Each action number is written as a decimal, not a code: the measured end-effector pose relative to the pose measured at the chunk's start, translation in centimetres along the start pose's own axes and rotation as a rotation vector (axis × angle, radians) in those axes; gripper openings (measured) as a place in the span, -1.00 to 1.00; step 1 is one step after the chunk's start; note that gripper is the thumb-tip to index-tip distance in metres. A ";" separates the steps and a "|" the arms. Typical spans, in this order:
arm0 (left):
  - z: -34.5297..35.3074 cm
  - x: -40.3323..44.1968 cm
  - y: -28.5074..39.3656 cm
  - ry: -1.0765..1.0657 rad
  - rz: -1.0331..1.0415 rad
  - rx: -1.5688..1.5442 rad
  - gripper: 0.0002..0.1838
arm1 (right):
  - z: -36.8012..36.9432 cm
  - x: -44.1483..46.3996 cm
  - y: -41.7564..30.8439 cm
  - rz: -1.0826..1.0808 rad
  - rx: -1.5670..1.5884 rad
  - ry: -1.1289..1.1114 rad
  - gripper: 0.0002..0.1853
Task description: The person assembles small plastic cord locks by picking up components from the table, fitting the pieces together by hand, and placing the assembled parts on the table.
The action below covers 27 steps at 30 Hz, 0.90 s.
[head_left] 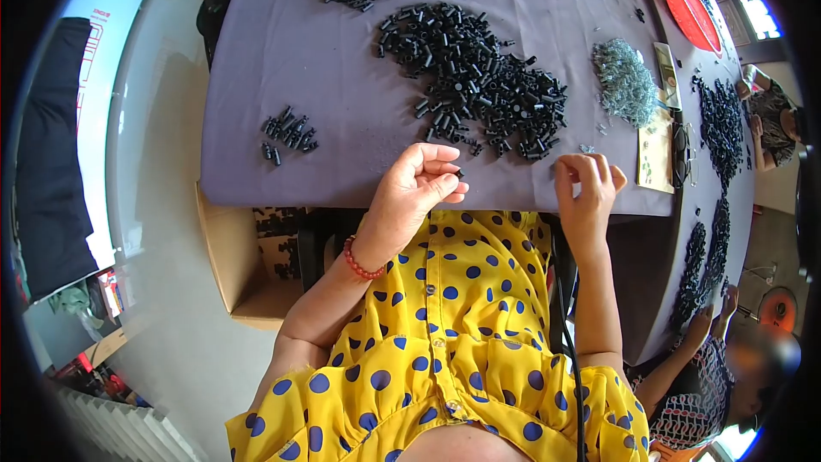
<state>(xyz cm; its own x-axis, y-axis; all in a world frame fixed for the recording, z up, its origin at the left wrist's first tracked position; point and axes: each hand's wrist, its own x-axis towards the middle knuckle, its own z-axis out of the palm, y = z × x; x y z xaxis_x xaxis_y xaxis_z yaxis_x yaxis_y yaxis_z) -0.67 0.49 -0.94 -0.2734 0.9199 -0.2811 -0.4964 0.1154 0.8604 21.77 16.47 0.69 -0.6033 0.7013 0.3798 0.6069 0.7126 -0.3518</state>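
Observation:
My left hand, with a red bead bracelet at the wrist, is over the table's near edge. Its thumb and fingers pinch a small black part, mostly hidden by the fingertips. To the right, my right hand has its fingers curled together close to the cloth; whatever they hold, if anything, is too small to make out. Beyond both hands lies a large heap of short black cylindrical parts. A smaller cluster of black parts rests at the left.
A pile of tiny clear greyish pieces lies on the purple tablecloth at the right, near a cardboard piece and glasses. A red basket stands farther off. Under the table is an open cardboard box. Two other people sit at the right.

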 end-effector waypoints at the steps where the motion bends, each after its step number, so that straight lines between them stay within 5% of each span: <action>1: 0.1 0.0 0.0 -0.003 -0.002 0.001 -0.71 | 0.2 0.1 -0.7 -0.028 0.039 -0.020 -0.86; 9: 0.1 0.0 0.1 0.004 -0.023 0.012 -0.70 | 3.0 0.6 -3.2 -0.282 -0.019 -0.119 -0.87; 27: 0.1 0.2 -0.2 -0.006 -0.028 0.035 -0.72 | 3.6 0.3 -2.5 -0.258 0.012 -0.106 -0.85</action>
<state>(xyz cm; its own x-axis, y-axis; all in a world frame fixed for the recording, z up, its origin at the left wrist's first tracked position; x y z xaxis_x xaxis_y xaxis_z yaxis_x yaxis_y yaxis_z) -0.52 0.69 -1.16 -0.2547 0.9185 -0.3024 -0.4749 0.1535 0.8665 18.20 14.97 -1.44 -0.7884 0.4940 0.3666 0.4204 0.8678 -0.2650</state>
